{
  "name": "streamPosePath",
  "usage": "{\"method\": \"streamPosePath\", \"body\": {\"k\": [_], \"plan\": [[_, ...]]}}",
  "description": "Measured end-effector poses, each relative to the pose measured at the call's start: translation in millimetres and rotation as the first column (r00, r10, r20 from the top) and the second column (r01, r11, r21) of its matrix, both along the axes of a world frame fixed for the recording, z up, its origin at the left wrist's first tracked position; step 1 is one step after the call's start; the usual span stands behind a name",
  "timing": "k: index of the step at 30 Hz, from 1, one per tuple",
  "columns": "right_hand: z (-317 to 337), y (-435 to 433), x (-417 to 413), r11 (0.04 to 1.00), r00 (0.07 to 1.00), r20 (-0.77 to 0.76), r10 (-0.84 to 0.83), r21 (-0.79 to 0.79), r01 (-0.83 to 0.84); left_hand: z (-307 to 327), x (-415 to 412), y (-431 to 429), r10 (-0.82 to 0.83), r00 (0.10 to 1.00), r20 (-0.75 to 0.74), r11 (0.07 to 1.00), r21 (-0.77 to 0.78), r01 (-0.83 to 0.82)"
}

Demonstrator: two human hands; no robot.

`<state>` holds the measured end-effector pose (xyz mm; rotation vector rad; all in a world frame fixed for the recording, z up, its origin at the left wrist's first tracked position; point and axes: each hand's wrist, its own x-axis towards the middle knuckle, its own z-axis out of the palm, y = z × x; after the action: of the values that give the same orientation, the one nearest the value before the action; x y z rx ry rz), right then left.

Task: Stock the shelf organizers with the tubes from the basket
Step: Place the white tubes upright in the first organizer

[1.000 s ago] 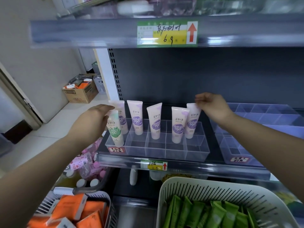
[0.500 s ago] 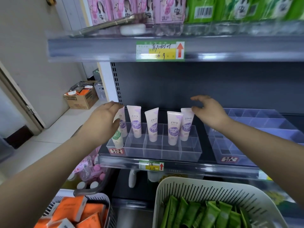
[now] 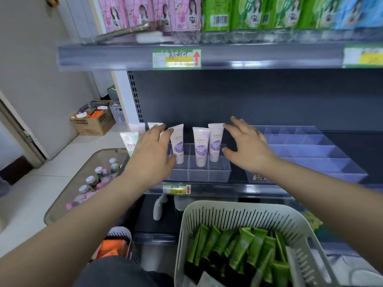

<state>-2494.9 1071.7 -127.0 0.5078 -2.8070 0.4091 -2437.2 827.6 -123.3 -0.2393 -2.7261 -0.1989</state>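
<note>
Centrally, clear organizer (image 3: 199, 175) on dark shelf (image 3: 238, 177).

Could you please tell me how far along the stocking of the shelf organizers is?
Done: several white tubes with purple labels stand in the clear plastic organizer, plus a white tube with a green label at its left end. In hand: nothing; the left hand and right hand are open beside those tubes. Left: the white slatted basket holds many green tubes, and the blue-tinted divided organizer shows none.

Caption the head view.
Left hand and right hand flank purple-labelled tubes in a clear plastic organizer; green tubes fill a white slatted basket.
</note>
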Motion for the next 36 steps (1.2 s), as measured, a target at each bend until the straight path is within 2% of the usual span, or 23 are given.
{"method": "streamPosePath", "body": {"k": [5,15,25,28,32,36], "plan": [[-11.6,12.8,31.4,1.000,0.998,0.057,0.009,-0.005,-0.009,-26.4,22.3,34.0,-0.054,0.997,0.054,0.999,0.000,0.054],[-90.4,45.6,100.5,0.998,0.964,0.267,-0.006,0.060,-0.011,-116.9,75.0,89.0,-0.149,0.954,0.261,0.989,0.037,0.145],[-163.2,30.7,138.3,0.992,0.896,0.435,0.092,0.043,-0.122,-185.6,108.7,97.5,-0.096,0.847,0.523,0.995,0.082,0.062],[-181.4,19.2,145.2,0.989,0.873,0.474,0.113,0.033,-0.146,-198.1,110.1,94.3,-0.064,0.786,0.615,0.998,0.062,0.033],[-208.1,5.3,150.7,0.980,0.819,0.562,0.113,0.071,-0.184,-214.0,108.9,91.2,-0.002,0.691,0.722,0.998,-0.047,0.052],[-229.5,-4.8,152.2,0.964,0.749,0.649,0.132,0.092,-0.249,-225.0,108.9,95.9,0.080,0.544,0.836,0.986,-0.146,0.080]]}}
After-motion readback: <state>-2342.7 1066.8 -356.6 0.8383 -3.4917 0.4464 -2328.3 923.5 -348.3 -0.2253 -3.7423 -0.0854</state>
